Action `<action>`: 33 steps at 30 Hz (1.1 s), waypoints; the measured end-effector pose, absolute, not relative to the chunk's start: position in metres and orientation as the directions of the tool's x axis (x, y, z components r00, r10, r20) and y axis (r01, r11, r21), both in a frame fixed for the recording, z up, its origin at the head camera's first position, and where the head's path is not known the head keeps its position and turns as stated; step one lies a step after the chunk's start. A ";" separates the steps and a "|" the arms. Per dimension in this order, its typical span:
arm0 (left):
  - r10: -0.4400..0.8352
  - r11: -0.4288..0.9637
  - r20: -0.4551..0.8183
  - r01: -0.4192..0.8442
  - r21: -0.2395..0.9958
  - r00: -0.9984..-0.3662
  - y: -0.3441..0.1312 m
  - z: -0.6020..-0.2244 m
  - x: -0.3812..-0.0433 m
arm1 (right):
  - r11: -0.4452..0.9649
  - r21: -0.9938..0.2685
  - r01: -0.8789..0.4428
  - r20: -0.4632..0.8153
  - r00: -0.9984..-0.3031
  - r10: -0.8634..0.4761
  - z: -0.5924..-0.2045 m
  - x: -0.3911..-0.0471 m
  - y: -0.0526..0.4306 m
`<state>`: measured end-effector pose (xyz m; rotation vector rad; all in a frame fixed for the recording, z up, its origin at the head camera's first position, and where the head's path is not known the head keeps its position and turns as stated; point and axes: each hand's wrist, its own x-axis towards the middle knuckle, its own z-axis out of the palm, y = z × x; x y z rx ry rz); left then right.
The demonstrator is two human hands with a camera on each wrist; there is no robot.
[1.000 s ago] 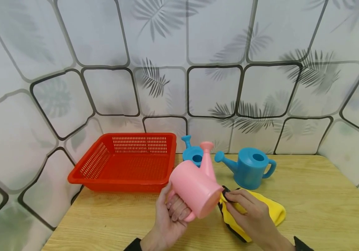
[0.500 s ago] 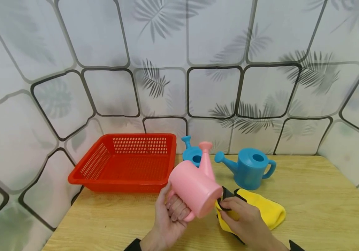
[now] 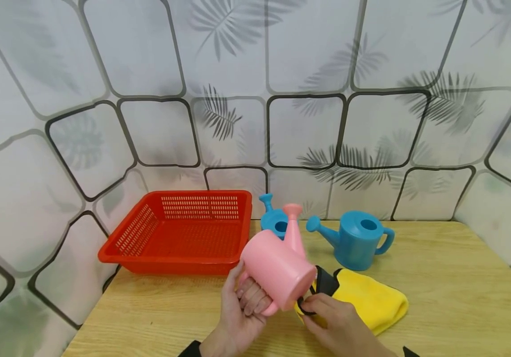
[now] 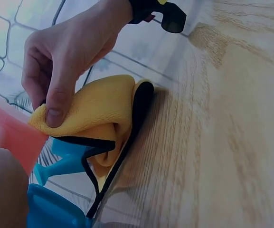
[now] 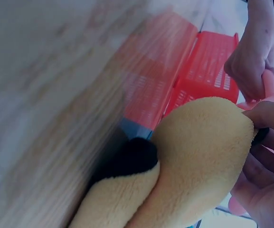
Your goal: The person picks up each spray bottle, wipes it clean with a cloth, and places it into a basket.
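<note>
Your left hand (image 3: 241,317), fingers curled round the handle (image 3: 271,310), holds the pink watering can (image 3: 275,267) tilted above the worktop (image 3: 170,310); near the can's base, your right hand (image 3: 338,320) pinches the yellow cloth (image 3: 369,297) between its fingers, contact hard to tell. You're apparently wiping; next, press cloth along a steady can.

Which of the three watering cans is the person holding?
The pink watering can: the left hand grips it, tilted. The rear blue can and the rightmost blue can stand behind it, untouched.
</note>
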<state>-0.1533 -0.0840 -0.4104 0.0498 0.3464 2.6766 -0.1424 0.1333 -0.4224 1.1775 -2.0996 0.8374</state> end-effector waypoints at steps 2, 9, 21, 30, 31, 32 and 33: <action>0.429 -0.872 -0.010 -0.418 0.254 -0.903 -0.084 -0.411 -0.153 | 0.389 -0.231 -0.892 0.742 -0.420 -0.523 -0.424 -0.141 0.131; 0.432 -0.866 -0.011 -0.418 0.273 -0.902 -0.082 -0.411 -0.153 | 0.347 -0.206 -0.915 0.764 -0.373 -0.528 -0.424 -0.135 0.124; 0.384 -0.786 -0.120 -0.393 0.477 -0.915 -0.081 -0.415 -0.151 | 0.396 -0.302 -0.867 0.821 -0.448 -0.355 -0.406 -0.115 0.144; 0.302 -0.425 -0.167 -0.289 0.858 -0.939 -0.082 -0.405 -0.154 | -0.041 -0.910 -0.413 0.390 -0.885 0.256 -0.348 -0.147 0.213; 0.300 -0.374 -0.133 -0.245 0.894 -0.945 -0.082 -0.405 -0.156 | -0.195 -0.901 -0.387 0.329 -0.904 0.275 -0.343 -0.155 0.225; 0.300 -0.329 -0.097 -0.199 0.923 -0.949 -0.083 -0.404 -0.157 | -0.339 -0.865 -0.371 0.287 -0.918 0.273 -0.337 -0.163 0.237; 0.304 -0.289 -0.058 -0.150 0.946 -0.951 -0.084 -0.404 -0.159 | -0.438 -0.830 -0.345 0.252 -0.933 0.258 -0.330 -0.171 0.248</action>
